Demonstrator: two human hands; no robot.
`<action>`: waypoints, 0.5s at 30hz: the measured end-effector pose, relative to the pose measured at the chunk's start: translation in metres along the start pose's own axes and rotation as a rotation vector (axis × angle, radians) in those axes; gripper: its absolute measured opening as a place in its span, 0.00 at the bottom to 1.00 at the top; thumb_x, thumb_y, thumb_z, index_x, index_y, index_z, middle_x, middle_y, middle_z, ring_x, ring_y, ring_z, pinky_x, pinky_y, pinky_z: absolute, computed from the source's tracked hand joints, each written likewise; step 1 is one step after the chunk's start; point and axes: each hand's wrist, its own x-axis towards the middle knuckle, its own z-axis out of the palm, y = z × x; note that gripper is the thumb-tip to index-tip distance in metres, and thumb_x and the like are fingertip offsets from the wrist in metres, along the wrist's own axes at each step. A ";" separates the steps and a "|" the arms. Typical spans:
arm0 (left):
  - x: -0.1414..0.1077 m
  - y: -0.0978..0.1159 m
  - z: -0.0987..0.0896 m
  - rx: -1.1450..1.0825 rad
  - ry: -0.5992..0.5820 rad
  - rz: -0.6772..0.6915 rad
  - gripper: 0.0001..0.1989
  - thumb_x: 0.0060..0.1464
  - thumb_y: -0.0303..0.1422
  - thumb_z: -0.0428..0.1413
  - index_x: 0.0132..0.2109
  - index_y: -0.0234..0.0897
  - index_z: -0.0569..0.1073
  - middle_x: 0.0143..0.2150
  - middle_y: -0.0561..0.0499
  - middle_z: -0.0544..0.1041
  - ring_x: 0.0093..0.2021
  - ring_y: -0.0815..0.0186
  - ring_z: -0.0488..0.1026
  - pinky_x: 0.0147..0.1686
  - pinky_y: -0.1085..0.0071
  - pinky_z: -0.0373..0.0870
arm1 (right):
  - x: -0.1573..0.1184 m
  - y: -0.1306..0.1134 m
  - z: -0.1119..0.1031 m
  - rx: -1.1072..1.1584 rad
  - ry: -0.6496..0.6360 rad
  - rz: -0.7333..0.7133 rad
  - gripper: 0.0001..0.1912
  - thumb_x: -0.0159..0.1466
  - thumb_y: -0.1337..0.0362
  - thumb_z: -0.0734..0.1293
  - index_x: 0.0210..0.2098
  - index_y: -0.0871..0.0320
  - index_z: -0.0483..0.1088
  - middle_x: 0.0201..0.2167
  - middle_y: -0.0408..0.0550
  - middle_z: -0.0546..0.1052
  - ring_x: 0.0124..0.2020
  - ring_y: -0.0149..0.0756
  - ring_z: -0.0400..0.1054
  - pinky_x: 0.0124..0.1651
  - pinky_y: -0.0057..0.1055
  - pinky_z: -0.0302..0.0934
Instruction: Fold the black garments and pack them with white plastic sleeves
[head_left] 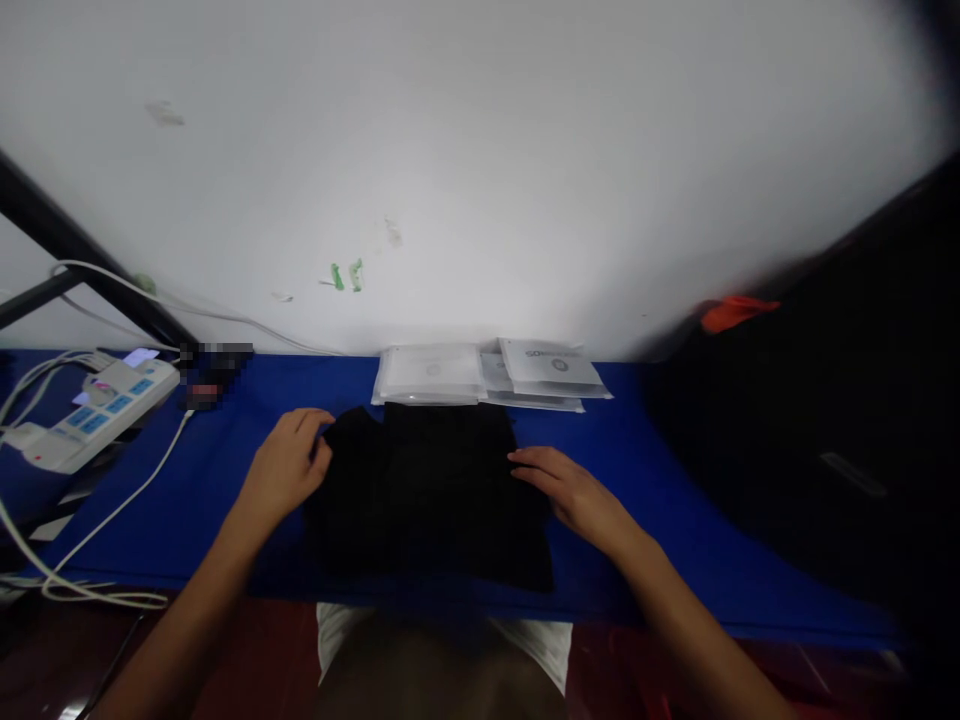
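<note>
A black folded cloth, seemingly a garment (442, 490), lies on the blue tabletop (600, 580) right in front of me. Its folds are too dark to make out. At its upper left edge is my left hand (289, 460), with fingers curved and the thumb apart from them. On the opposite edge my right hand (574, 495) rests with its fingers stretched out, tips touching the cloth. Just behind the cloth are several frosted plastic bags (431, 372); a printed one (555, 368) overlaps the others on the right.
A white power strip (105, 410) with tangled white cables stands at the left, beside a dark, pixelated object (214, 375). A white wall (487, 180) rises behind the table. Along the right is a large black mass (795, 450) with an orange piece (739, 312) on it.
</note>
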 end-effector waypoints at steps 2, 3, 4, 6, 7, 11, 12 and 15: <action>0.000 0.014 0.006 -0.146 -0.056 0.158 0.12 0.61 0.32 0.49 0.50 0.39 0.70 0.51 0.44 0.73 0.53 0.58 0.70 0.54 0.60 0.69 | 0.002 -0.001 -0.004 0.062 0.017 -0.002 0.24 0.62 0.79 0.54 0.50 0.55 0.70 0.51 0.53 0.75 0.54 0.41 0.69 0.53 0.45 0.69; 0.001 0.021 0.010 -0.207 -0.131 0.230 0.13 0.62 0.34 0.51 0.52 0.39 0.70 0.54 0.44 0.72 0.54 0.58 0.70 0.55 0.61 0.69 | 0.003 -0.003 -0.005 0.076 0.018 0.010 0.20 0.64 0.77 0.55 0.50 0.55 0.69 0.50 0.53 0.75 0.53 0.41 0.69 0.53 0.45 0.69; 0.003 0.026 0.015 -0.247 -0.216 0.290 0.14 0.61 0.36 0.54 0.53 0.40 0.70 0.56 0.44 0.71 0.56 0.58 0.69 0.55 0.60 0.69 | 0.004 -0.005 -0.007 0.077 0.005 0.030 0.18 0.66 0.73 0.58 0.52 0.56 0.68 0.50 0.54 0.75 0.54 0.43 0.69 0.54 0.47 0.68; 0.008 0.032 0.025 -0.274 -0.338 0.356 0.17 0.58 0.38 0.58 0.54 0.41 0.71 0.58 0.44 0.70 0.58 0.56 0.67 0.56 0.58 0.68 | 0.005 -0.009 -0.008 0.047 -0.053 0.081 0.19 0.66 0.66 0.63 0.57 0.56 0.65 0.52 0.55 0.75 0.55 0.46 0.68 0.56 0.50 0.67; 0.011 0.033 0.030 -0.277 -0.363 0.366 0.15 0.58 0.38 0.58 0.52 0.41 0.72 0.57 0.44 0.70 0.58 0.56 0.67 0.57 0.57 0.67 | 0.006 -0.010 -0.007 0.027 -0.082 0.105 0.22 0.65 0.63 0.65 0.58 0.56 0.64 0.53 0.55 0.74 0.56 0.47 0.68 0.57 0.51 0.66; 0.022 0.030 0.037 -0.301 -0.340 0.328 0.08 0.64 0.36 0.52 0.45 0.40 0.74 0.50 0.46 0.75 0.52 0.60 0.71 0.53 0.60 0.69 | 0.007 -0.009 -0.003 -0.010 -0.082 0.145 0.18 0.67 0.63 0.64 0.56 0.55 0.65 0.52 0.54 0.75 0.54 0.44 0.69 0.55 0.47 0.67; 0.024 0.030 0.037 -0.297 -0.326 0.300 0.09 0.65 0.37 0.51 0.43 0.39 0.74 0.47 0.47 0.76 0.49 0.60 0.72 0.51 0.62 0.70 | 0.009 -0.008 -0.001 -0.015 -0.055 0.148 0.16 0.68 0.64 0.63 0.55 0.55 0.66 0.50 0.54 0.75 0.53 0.43 0.70 0.55 0.46 0.68; 0.035 0.029 0.035 -0.217 -0.266 0.174 0.13 0.66 0.39 0.48 0.40 0.39 0.72 0.38 0.50 0.77 0.39 0.62 0.74 0.40 0.66 0.70 | 0.020 -0.001 0.001 -0.036 0.039 0.137 0.10 0.69 0.65 0.60 0.48 0.55 0.69 0.47 0.52 0.77 0.50 0.42 0.71 0.52 0.43 0.69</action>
